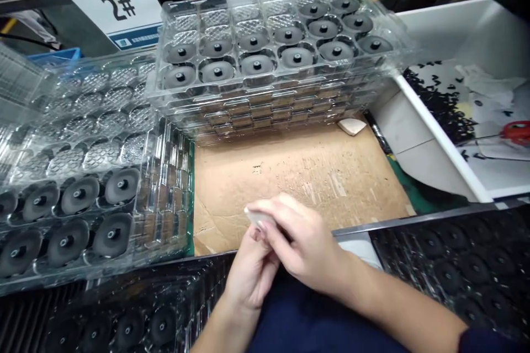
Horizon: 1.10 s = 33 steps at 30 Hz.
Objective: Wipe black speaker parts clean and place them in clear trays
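My right hand [304,237] is closed, with thumb and index finger pinching a small pale flat piece [260,218]; its exact kind does not show. Just below, my left hand [250,273] is closed too, its thumb up near the pale piece and its fingers curled. The right hand covers part of it, so anything in the left fingers is hidden. Both hands meet above the near edge of a worn cardboard sheet [273,171].
Clear plastic trays [265,88] holding round black parts [256,64] are stacked at the back. Another tray stack [138,176] stands left. At right, a white bin [447,154] contains black scraps and red-handled scissors [515,132]. A pale scrap [351,126] lies on the cardboard.
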Tool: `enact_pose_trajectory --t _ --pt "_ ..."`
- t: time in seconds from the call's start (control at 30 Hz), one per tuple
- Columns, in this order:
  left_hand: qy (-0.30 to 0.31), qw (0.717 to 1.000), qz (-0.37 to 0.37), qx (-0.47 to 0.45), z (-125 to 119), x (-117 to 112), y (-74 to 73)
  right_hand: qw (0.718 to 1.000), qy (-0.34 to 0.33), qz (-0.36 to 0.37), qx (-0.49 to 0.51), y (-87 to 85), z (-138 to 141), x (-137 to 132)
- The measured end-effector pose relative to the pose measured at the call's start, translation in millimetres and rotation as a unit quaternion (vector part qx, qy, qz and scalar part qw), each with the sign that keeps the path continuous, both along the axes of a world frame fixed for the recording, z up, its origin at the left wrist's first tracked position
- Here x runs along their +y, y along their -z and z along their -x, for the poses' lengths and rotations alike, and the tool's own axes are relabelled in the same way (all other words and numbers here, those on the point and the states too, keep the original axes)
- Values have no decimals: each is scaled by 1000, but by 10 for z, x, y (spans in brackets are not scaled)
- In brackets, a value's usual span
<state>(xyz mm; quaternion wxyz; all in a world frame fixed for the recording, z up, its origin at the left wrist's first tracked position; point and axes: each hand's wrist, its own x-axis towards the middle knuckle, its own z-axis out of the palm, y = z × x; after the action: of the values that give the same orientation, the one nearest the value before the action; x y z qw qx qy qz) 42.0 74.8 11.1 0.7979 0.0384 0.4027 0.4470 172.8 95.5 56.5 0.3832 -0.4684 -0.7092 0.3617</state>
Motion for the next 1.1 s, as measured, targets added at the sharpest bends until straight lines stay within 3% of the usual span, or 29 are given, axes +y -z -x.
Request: enact_pose_trajectory --t 0.1,0.27,0.43,0.53,0.6,0.7,0.77,0.87,0.93,1.03,1.1 --pt "5 1000 -7 28 -17 -6 -21 995 -80 62 -21 -53 -11 22" --pt "34 998 -23 49 -35 24 -99 999 19 -35 -16 -38 -63 -36" --pt "42 996 -7 73 -20 59 -168 997 -54 42 21 -80 -128 -106" --pt "53 996 -23 67 -44 67 -173 999 13 -32 11 -78 -104 -62" --pt "62 996 -33 59 -33 67 -186 997 17 -65 26 -78 -95 -73" --pt "60 996 -20 68 -1 62 -204 998 -59 6 34 -96 -121 -116" --pt "57 995 -10 77 -11 60 -204 997 -64 37 12 -109 -124 -101" --pt "68 996 -26 50 -48 61 -199 999 2 -32 -4 -117 -95 -42" --pt "71 996 -40 30 -36 65 -204 998 -11 -53 21 -118 -115 -43" --pt "64 997 -24 22 31 67 -215 996 -82 23 21 -122 -256 -121" --pt "57 998 -14 15 60 67 -222 996 -53 60 -24 -135 -359 -177"
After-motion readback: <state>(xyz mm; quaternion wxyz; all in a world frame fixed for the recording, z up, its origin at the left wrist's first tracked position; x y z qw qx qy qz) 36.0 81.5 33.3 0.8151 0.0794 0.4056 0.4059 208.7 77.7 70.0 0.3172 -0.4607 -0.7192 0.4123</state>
